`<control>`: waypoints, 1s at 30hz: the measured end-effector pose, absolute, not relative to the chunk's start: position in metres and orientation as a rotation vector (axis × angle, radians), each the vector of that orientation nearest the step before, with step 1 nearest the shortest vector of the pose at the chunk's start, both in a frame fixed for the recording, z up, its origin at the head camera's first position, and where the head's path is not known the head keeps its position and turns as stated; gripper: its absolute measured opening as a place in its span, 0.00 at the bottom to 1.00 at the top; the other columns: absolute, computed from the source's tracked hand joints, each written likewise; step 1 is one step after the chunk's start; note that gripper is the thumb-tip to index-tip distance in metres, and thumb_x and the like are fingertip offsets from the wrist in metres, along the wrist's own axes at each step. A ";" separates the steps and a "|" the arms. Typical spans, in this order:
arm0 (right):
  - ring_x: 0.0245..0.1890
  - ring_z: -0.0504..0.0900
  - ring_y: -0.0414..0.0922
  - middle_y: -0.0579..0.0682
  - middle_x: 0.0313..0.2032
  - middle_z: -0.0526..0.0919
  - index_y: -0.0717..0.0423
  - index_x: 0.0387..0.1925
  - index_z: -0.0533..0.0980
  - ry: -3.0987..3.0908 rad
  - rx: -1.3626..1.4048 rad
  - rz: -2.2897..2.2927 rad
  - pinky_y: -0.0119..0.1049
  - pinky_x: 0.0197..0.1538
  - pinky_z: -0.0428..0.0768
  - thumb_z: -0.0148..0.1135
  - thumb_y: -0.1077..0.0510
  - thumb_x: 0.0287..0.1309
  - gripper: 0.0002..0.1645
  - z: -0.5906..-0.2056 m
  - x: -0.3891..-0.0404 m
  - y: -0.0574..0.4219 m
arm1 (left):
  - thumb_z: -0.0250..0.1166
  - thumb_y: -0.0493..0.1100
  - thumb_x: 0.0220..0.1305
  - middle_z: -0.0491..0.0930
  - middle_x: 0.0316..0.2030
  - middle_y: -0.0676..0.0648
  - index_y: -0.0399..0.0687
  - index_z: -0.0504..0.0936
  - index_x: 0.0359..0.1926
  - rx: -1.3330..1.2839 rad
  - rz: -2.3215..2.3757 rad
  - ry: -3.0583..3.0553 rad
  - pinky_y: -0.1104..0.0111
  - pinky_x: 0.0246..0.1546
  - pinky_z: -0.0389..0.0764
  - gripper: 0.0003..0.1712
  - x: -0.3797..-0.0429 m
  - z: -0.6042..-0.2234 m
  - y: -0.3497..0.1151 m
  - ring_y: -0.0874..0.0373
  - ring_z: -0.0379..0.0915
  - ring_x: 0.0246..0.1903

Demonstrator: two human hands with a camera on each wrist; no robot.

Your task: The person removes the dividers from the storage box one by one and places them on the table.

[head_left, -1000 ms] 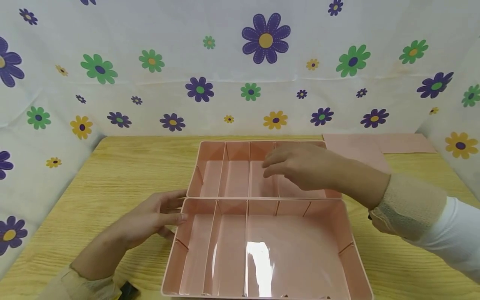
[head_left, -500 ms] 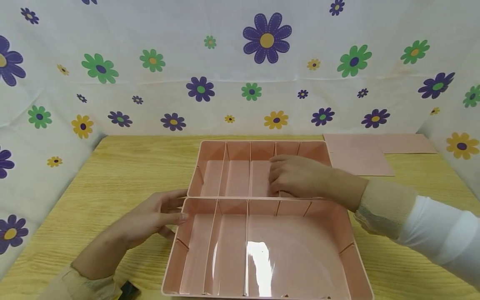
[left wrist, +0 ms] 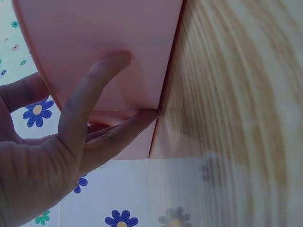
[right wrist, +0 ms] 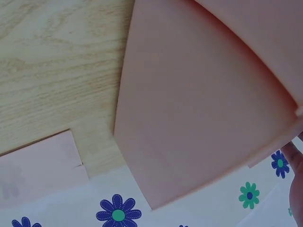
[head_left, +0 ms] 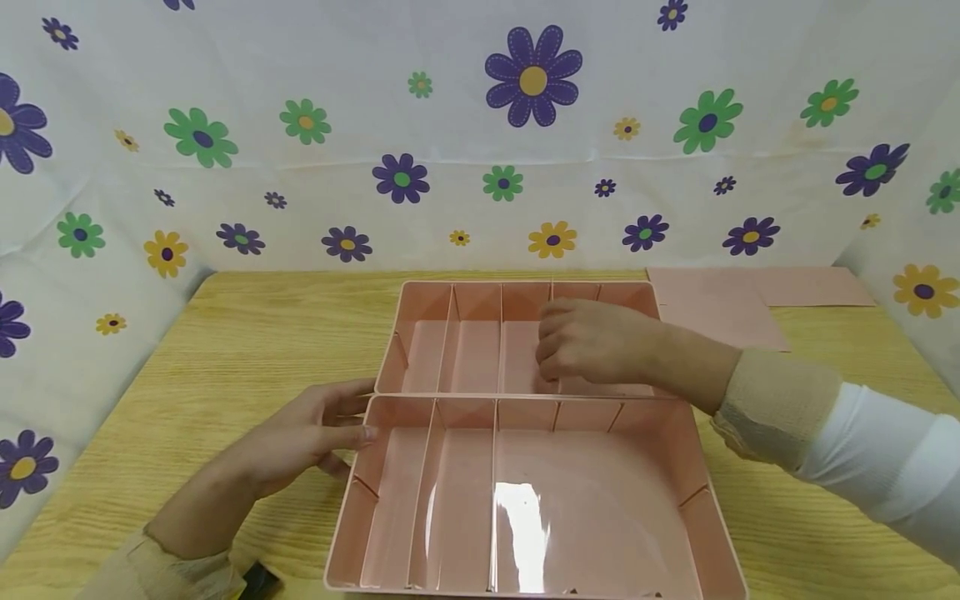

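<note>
Two pink divided trays stand one behind the other on the table. My right hand [head_left: 596, 342] reaches into the far tray [head_left: 427, 283]. Its curled fingers pinch a pink divider [head_left: 552, 292] there; the fingertips are partly hidden. My left hand [head_left: 307, 429] rests against the left side of the near tray [head_left: 341, 508], with the thumb at its rim. In the left wrist view, the straight thumb and fingers of that hand touch the outer pink wall [left wrist: 109, 28] close to the table.
Flat pink sheets [head_left: 712, 304] lie at the back right of the wooden table [head_left: 262, 333]. A flower-patterned cloth [head_left: 465, 125] hangs behind and along both sides. In the near tray, dividers [head_left: 492, 500] stand on the left, with a wide compartment on the right.
My right hand has come down into the far tray, its fingers closing at the divider, then risen slightly. The left hand has stayed in place.
</note>
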State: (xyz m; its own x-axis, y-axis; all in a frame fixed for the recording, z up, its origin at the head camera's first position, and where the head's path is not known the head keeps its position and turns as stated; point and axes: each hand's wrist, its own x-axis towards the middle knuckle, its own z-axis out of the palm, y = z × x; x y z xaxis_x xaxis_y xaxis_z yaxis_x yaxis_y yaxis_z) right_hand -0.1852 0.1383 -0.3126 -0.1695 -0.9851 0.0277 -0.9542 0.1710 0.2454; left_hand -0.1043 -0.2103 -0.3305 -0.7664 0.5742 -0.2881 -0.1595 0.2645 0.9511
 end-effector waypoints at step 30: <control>0.42 0.76 0.44 0.41 0.35 0.82 0.48 0.29 0.80 -2.212 1.793 -0.283 0.48 0.63 0.65 0.64 0.72 0.44 0.15 -0.252 -0.180 0.151 | 0.57 0.40 0.63 0.63 0.60 0.29 0.33 0.48 0.68 0.338 1.550 1.955 0.52 0.29 0.82 0.39 -0.103 -0.331 -0.209 0.42 0.71 0.48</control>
State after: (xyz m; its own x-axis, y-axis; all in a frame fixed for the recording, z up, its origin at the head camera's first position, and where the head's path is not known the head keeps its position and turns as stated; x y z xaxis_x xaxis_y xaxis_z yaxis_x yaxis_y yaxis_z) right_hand -0.1796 0.1509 -0.2518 -0.1912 -0.9772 0.0921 -0.9225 0.2109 0.3232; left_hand -0.1031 -0.2093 -0.3307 -0.7788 0.5486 -0.3040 -0.1708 0.2810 0.9444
